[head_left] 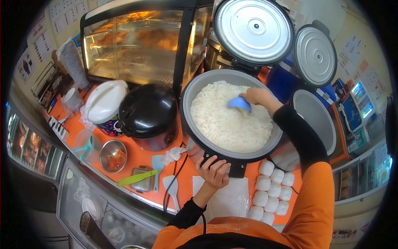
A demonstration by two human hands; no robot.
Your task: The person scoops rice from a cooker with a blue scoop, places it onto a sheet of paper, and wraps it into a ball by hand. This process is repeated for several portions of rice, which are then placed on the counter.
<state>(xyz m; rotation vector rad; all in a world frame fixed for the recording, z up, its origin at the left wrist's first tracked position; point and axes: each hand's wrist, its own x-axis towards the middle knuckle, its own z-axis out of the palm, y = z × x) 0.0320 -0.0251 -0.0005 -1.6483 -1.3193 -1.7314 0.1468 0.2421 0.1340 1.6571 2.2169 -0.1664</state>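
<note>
Leftmost, on the orange worktop [143, 159]: steel bowl [113, 155], black cooker [148, 114]. Then left hand [214, 171], grip closed on the front rim of the open rice cooker [195, 137], full of white rice [230, 116]. Farther right, right hand [257, 96], grip clamped on a blue rice scoop [239, 103] dug into the rice. Wrapped rice balls [271, 191] beside.

Right hand [257, 96] scoops rice [230, 116]; left hand [214, 171] steadies cooker [199, 143].

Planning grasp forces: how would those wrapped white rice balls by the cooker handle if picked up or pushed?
The rice balls look soft, so they likely dent under a squeeze. Their wrap looks glossy, possibly slippery. Being rounded, they may roll when pushed, though packed touching in rows probably steadies them.
</note>
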